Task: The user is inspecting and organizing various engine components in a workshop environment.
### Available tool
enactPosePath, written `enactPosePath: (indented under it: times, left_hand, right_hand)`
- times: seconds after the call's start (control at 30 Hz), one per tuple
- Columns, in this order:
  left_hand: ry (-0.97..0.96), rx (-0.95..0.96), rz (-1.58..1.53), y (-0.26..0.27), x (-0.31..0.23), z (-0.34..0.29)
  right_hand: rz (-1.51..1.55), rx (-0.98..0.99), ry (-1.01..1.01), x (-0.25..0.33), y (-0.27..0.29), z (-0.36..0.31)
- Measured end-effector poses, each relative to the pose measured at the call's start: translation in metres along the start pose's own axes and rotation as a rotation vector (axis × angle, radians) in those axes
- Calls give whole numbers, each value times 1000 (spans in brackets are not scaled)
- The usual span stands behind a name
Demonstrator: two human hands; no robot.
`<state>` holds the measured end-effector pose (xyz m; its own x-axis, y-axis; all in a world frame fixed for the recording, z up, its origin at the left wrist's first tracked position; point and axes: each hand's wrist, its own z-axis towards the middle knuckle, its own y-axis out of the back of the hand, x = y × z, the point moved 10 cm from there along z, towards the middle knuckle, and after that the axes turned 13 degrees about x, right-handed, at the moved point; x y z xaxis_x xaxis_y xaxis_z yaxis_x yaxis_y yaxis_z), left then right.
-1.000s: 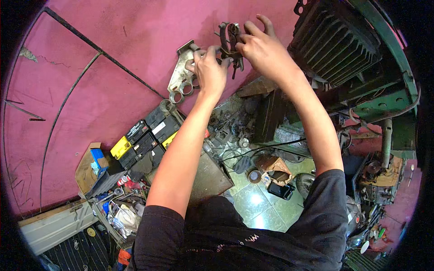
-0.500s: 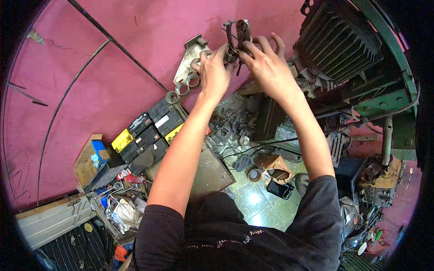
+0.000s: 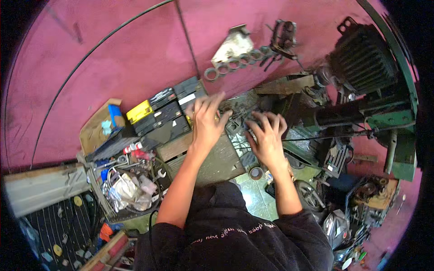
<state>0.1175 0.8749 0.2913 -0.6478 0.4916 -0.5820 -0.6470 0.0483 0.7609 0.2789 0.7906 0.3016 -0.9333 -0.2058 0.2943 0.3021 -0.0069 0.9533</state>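
My left hand (image 3: pixel 207 122) is in the air in front of the batteries, fingers apart, and holds nothing that I can see. To its right hovers my right hand (image 3: pixel 269 137), fingers spread and slightly bent, above a heap of loose metal parts (image 3: pixel 235 122). Both are a little smeared by motion. Up on the pink wall is a pale metal rack (image 3: pixel 233 47) with a row of rings (image 3: pixel 233 63) along its lower edge. A dark clamp-like metal tool (image 3: pixel 285 38) hangs at the right end of the rings, apart from both hands.
Several dark and yellow batteries (image 3: pixel 169 108) stand by the wall at left, above a worn cabinet top (image 3: pixel 212 158). Lower left is a crate (image 3: pixel 108 207) of tools and cables. A green machine with a finned motor (image 3: pixel 361 58) fills the right. A round tin (image 3: pixel 256 173) sits on the floor.
Both hands have come away from the dark metal tool at the wall and moved down toward me. The tool stays hanging by the rings. The whole view has shifted.
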Motion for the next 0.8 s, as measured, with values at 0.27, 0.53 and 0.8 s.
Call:
enactPosePath:
  times: [0.27, 0.53, 0.8]
  left_hand:
    - [369, 302, -51, 31, 90, -229]
    - [573, 411, -150, 83, 132, -366]
    - [741, 64, -78, 185, 199, -435]
  right_hand:
    - [132, 336, 85, 106, -106, -48]
    - [-85, 688, 327, 217, -168, -55]
    - [-132, 712, 441, 337, -206, -43]
